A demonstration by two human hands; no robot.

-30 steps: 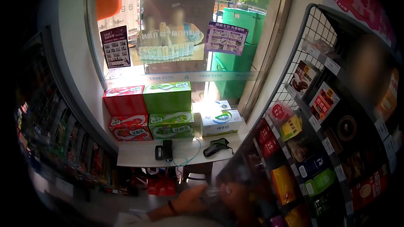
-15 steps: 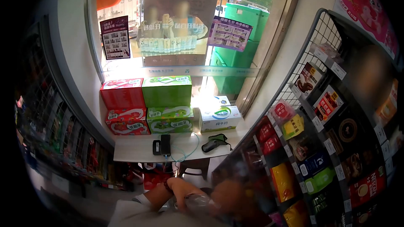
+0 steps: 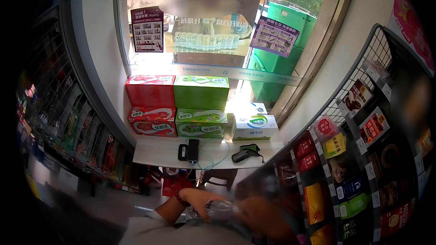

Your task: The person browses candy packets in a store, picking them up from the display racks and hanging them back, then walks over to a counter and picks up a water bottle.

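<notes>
At the bottom centre, my left hand (image 3: 200,199), with a beaded band at its wrist, is wrapped round a clear plastic bottle (image 3: 219,209) that lies tilted close to my body. Against the bottle's right end is my right hand (image 3: 261,213), dark and blurred, its fingers closed at that end; the blur hides its exact grip. Beyond my hands is a white ledge (image 3: 154,154) bearing a black device (image 3: 193,150) with a cable and a dark handheld object (image 3: 245,154).
Red cartons (image 3: 152,91) and green cartons (image 3: 202,93) are stacked by the window, beside white milk cartons (image 3: 255,128). A shelf of packets (image 3: 314,202) stands close on the right, a wire rack (image 3: 77,113) on the left. A dark stool (image 3: 219,180) is under the ledge.
The view has shifted, so the ledge and cartons sit further right than half a second ago. My left hand has come round the bottle since the first frame, and the bottle shows more clearly.
</notes>
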